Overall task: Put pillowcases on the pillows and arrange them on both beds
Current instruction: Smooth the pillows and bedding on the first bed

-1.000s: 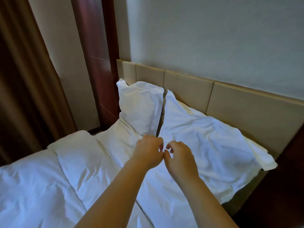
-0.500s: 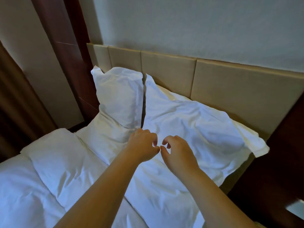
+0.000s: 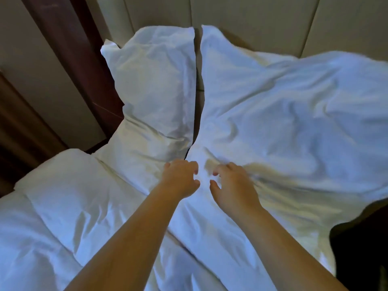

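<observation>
Two white cased pillows lean at the head of the bed. The left pillow [image 3: 153,85] stands fairly upright against the headboard. The right pillow [image 3: 294,122] is wider, wrinkled and lies slanted, with a narrow dark gap between the two. My left hand [image 3: 180,179] and my right hand [image 3: 233,185] hover side by side over the right pillow's near left corner. Their fingers are half curled and a little apart, and I see no cloth pinched in either. Whether the fingertips touch the case is unclear.
A white duvet [image 3: 63,206] covers the bed at the lower left. Behind the pillows runs a beige padded headboard [image 3: 252,22]. A dark wooden panel [image 3: 69,49] stands at the left and dark furniture [image 3: 361,248] at the bed's right edge.
The view has moved closer and lower over the pillows. My hands, close together before, have drawn slightly apart and their fingers have loosened.
</observation>
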